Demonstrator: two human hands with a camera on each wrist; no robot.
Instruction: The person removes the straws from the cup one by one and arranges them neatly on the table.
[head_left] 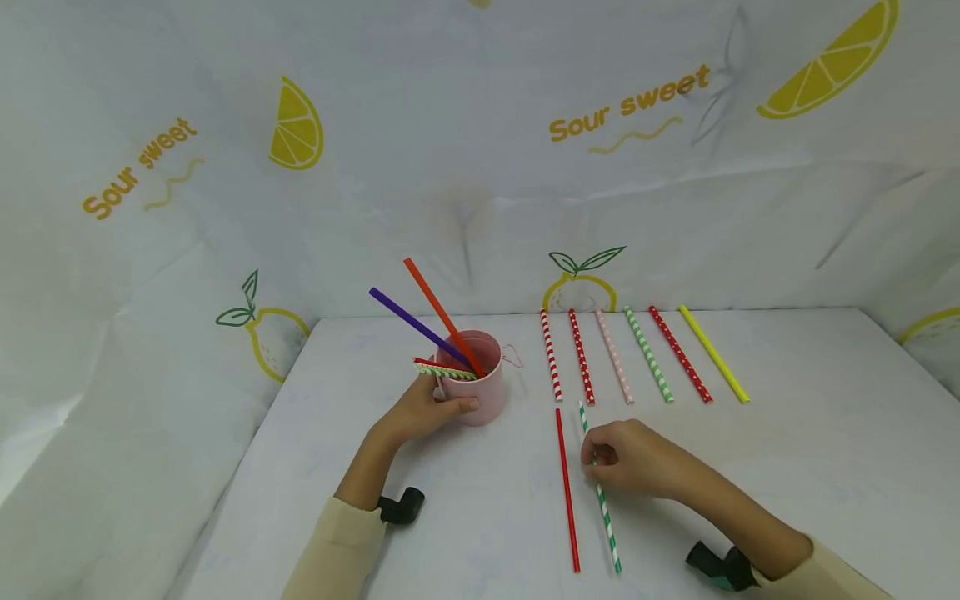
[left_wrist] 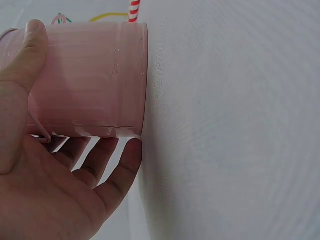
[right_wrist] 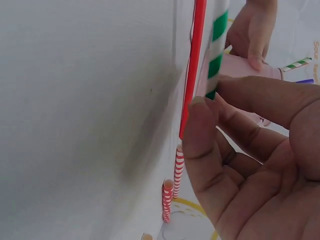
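My left hand (head_left: 422, 410) holds a small pink metal bucket (head_left: 491, 398) on the left of the table, thumb on its near side and the other fingers around the left. Out of the bucket lean a purple straw (head_left: 408, 318), an orange straw (head_left: 433, 298) and a green-striped straw (head_left: 456, 374) beside a red one. Farther right, my right hand (head_left: 637, 458) pinches a green-and-white striped paper straw (head_left: 609, 533) between thumb and index finger, clearly seen in the right wrist view. A plain red straw (head_left: 567, 492) lies just left of it.
Behind my right hand several straws lie in a row, from a red-and-white striped straw (head_left: 551, 357) through a pink straw (head_left: 615, 358) to a yellow straw (head_left: 714, 354). A white lemon-print sheet (head_left: 420, 208) hangs along the back and sides of the white table (head_left: 825, 400).
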